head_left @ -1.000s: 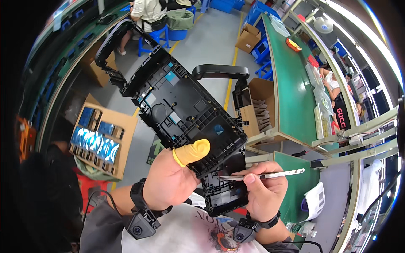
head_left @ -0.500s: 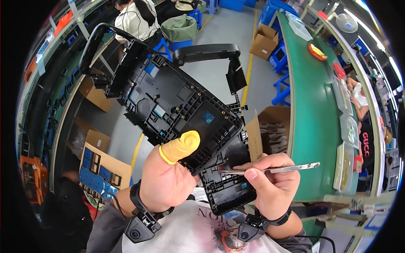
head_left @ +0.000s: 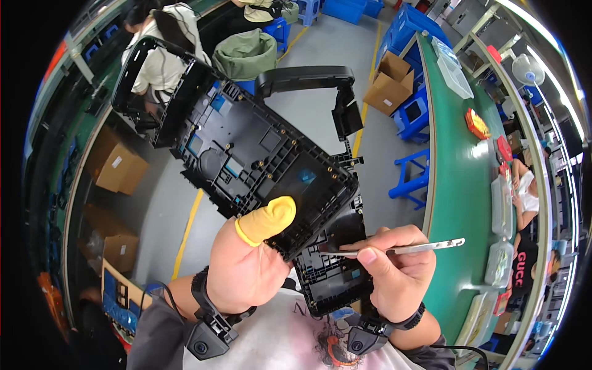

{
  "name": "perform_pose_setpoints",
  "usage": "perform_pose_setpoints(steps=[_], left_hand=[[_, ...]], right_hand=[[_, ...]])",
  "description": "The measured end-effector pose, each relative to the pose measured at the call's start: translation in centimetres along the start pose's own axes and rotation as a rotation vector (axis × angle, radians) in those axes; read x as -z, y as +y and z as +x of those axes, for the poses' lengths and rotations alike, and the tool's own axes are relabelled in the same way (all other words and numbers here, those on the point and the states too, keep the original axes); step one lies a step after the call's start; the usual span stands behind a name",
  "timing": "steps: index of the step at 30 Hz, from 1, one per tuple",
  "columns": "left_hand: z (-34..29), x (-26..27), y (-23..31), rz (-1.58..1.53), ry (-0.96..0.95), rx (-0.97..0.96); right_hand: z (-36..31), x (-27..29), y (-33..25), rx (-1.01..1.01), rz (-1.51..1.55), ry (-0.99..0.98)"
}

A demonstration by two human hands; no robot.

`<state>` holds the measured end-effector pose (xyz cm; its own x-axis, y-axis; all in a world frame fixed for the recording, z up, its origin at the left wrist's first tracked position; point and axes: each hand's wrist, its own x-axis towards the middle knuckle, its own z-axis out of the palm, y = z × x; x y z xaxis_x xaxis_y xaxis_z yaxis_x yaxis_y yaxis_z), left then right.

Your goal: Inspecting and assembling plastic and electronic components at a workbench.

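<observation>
Gripping the ribbed black plastic panel from below, the left hand wears a yellow thumb cot; the right hand pinches flat metal tweezers.

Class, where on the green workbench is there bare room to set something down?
The green workbench is bare along its near edge beside the blue plastic stools. Its far side is crowded with clear plastic trays and red objects.

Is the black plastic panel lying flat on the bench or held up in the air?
Held up: the left hand grips the black plastic panel above the floor, clear of the green bench.
</observation>
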<state>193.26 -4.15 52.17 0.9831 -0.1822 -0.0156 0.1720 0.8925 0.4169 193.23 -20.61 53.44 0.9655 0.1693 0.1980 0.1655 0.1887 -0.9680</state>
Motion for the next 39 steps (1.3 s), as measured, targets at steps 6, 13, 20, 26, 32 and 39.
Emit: perform_pose_setpoints(steps=[6, 13, 20, 26, 32, 39], left_hand=[[10.3, -5.0, 0.8, -0.019, 0.02, 0.109], [24.3, -2.0, 1.4, -0.126, -0.011, 0.163], [38.6, -0.2, 4.4, -0.164, 0.07, 0.12], [48.2, 0.9, 6.1, -0.138, 0.053, 0.057], [58.4, -2.0, 5.8, -0.122, 0.065, 0.105], [70.7, -11.8, 4.1, -0.063, 0.056, 0.106]], right_hand=[[8.5, 4.4, -2.7, -0.019, 0.015, 0.074], [21.2, 8.1, 1.4, 0.022, -0.004, 0.117], [36.2, 10.6, 5.0, -0.037, 0.003, 0.053], [46.2, 12.4, 6.7, -0.007, -0.007, 0.004], [55.0, 17.1, 6.1, -0.005, 0.047, 0.084], [66.1, 25.6, -1.2, -0.049, 0.095, 0.118]])
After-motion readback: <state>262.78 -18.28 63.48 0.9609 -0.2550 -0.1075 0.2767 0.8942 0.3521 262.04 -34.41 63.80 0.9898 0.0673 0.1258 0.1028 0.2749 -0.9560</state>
